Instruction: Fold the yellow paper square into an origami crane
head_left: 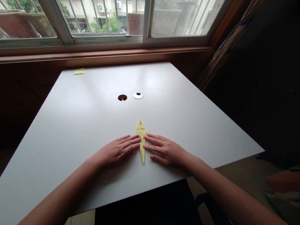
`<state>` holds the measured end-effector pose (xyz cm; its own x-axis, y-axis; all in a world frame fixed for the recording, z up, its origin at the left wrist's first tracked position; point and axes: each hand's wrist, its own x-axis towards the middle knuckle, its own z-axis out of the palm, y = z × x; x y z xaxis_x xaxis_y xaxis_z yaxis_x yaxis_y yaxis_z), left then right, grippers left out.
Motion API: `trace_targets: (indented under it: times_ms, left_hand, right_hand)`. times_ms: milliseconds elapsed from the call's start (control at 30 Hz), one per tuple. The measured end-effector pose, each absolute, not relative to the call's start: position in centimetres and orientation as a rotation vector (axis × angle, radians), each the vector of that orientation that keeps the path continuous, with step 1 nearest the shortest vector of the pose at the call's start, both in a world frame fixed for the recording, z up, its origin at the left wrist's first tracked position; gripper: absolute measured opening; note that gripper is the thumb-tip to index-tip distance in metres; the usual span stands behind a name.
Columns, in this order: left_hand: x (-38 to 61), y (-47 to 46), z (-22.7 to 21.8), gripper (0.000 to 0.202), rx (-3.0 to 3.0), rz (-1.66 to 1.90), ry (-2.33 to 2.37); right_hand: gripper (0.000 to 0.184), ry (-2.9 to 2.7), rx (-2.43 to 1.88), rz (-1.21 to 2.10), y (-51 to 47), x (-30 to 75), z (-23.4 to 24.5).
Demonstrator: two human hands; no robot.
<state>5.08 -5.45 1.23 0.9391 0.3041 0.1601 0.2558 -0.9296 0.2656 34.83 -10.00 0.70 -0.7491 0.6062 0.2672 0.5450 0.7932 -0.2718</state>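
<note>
A folded piece of yellow paper (141, 130), shaped like a long narrow diamond, lies flat on the white table (92, 121). Its points face toward the window and toward me, and creases show across its upper part. From the left, my left hand (120, 149) rests its outstretched fingertips on the paper's left edge. On the opposite side my right hand (165, 149) lies with fingers spread, the fingertips touching the right edge. Neither hand grips the paper. Both thumbs are mostly hidden.
Beyond the paper, the tabletop has a round hole (122, 97) and beside it a silver ring-shaped cover (138, 96). A small yellow paper piece (79, 72) lies at the far left edge. A window with a wooden sill (93, 53) stands behind the table; a curtain (223, 45) hangs at right.
</note>
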Motion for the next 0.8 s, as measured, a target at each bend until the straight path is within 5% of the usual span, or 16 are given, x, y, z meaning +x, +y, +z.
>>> trace_targets:
  times_ms: [800]
  left_hand:
    - [4.82,-5.78,0.52,0.058,2.952,0.257,0.469]
  right_hand:
    - [0.047,-2.716,-0.958,0.199,-10.09,34.77,0.82]
